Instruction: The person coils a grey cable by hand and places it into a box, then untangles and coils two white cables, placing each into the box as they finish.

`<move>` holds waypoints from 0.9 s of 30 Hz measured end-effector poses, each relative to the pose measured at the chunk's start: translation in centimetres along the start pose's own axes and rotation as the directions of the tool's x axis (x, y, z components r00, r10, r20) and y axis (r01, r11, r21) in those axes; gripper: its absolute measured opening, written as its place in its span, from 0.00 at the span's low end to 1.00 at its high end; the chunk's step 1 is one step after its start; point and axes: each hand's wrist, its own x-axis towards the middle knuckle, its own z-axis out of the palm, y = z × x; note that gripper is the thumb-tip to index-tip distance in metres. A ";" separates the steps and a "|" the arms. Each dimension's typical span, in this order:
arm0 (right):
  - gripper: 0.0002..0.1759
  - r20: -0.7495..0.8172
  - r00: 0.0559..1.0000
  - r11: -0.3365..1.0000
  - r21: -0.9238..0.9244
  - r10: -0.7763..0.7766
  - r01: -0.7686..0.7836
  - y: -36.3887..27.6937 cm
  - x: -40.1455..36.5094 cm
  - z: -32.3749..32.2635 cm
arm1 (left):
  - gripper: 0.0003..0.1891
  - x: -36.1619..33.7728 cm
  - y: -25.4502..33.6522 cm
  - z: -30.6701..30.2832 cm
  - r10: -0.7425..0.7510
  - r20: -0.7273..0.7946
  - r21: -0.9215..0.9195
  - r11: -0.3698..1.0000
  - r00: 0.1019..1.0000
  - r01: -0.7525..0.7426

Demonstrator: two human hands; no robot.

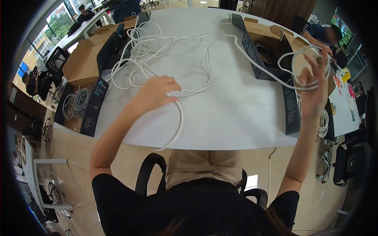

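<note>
A long white cable (208, 72) lies in loose loops over the white table (236, 118), tangled most thickly at the back left. My left hand (157, 92) is on the cable left of the middle, its fingers bent around or over a strand. Raised at the right, my right hand (317, 86) holds a coil (291, 63) of the same cable, with loops around its fingers. From that coil a strand runs back to the table's middle. Another piece of cable curves from my left hand down to the table's front edge.
An open box (94, 106) at the left holds coiled white cable (76, 103). Another open box (292, 110) with coiled cable stands at the right. Dark cables (264, 53) lie in the box behind it. Two people sit farther back, left and right.
</note>
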 end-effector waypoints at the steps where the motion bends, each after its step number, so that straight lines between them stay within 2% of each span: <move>1: 0.31 0.036 0.999 1.000 0.001 0.009 -0.009 0.3 -0.1 0.6 | 0.09 0.0 0.1 1.7 -0.004 -0.002 0.075 0.997 1.000 0.004; 2: 0.31 0.060 0.998 0.999 -0.020 -0.029 0.030 0.9 -0.3 1.0 | 0.08 0.1 0.1 3.5 -0.008 -0.006 0.150 0.989 1.000 0.009; 5: 0.30 0.034 0.999 1.000 0.000 0.007 -0.007 1.7 -1.0 2.7 | 0.06 0.2 -0.4 6.1 -0.042 -0.025 0.332 0.942 0.999 0.047; 6: 0.30 0.068 0.998 1.000 0.023 -0.002 0.000 2.2 -1.1 2.6 | 0.05 0.2 -0.5 6.4 -0.056 -0.032 0.385 0.921 0.998 0.064; 9: 0.30 0.033 0.999 0.999 0.037 0.018 -0.019 3.1 -1.4 3.4 | 0.04 0.4 -1.2 6.2 -0.095 -0.061 0.338 0.935 0.994 0.110; 12: 0.30 0.033 0.997 0.995 0.073 0.068 -0.070 4.1 -1.5 3.7 | 0.03 0.8 -2.3 6.5 -0.047 -0.113 0.350 0.933 0.993 0.084; 15: 0.30 0.040 0.995 0.995 0.037 0.087 -0.089 5.2 -1.8 4.4 | 0.04 1.8 -3.0 6.0 -0.078 -0.132 0.228 0.968 0.988 0.106; 16: 0.31 0.052 0.994 0.995 0.005 0.098 -0.099 5.4 -2.0 4.7 | 0.05 2.3 -3.0 5.6 -0.178 -0.151 -0.103 0.981 0.972 0.163; 17: 0.31 0.063 0.992 0.994 -0.027 0.110 -0.109 5.6 -2.1 4.9 | 0.05 2.9 -2.8 4.7 -0.275 -0.134 -0.423 0.885 0.952 0.196; 18: 0.33 0.118 0.989 0.996 -0.029 0.092 -0.089 5.6 -2.2 5.1 | 0.06 3.4 -2.7 4.0 -0.361 -0.083 -0.697 0.688 0.929 0.205; 21: 0.35 0.190 0.972 0.988 -0.094 0.135 -0.119 5.2 -2.4 6.9 | 0.07 4.6 -3.5 2.6 -0.246 -0.138 -0.850 0.526 0.959 0.013; 23: 0.35 0.264 0.960 0.978 -0.205 0.098 -0.043 6.1 -2.6 8.2 | 0.07 4.7 -3.1 1.2 -0.222 0.008 -0.830 0.542 0.975 0.130; 24: 0.33 0.293 0.945 0.949 -0.311 0.145 -0.049 6.4 -2.5 9.0 | 0.08 4.8 -2.8 0.8 -0.210 0.082 -0.814 0.550 0.974 0.187; 27: 0.22 0.504 0.852 0.802 -0.563 0.142 0.199 8.1 -1.6 12.0 | 0.08 5.1 -2.1 1.4 -0.162 0.030 -0.882 0.460 0.986 0.102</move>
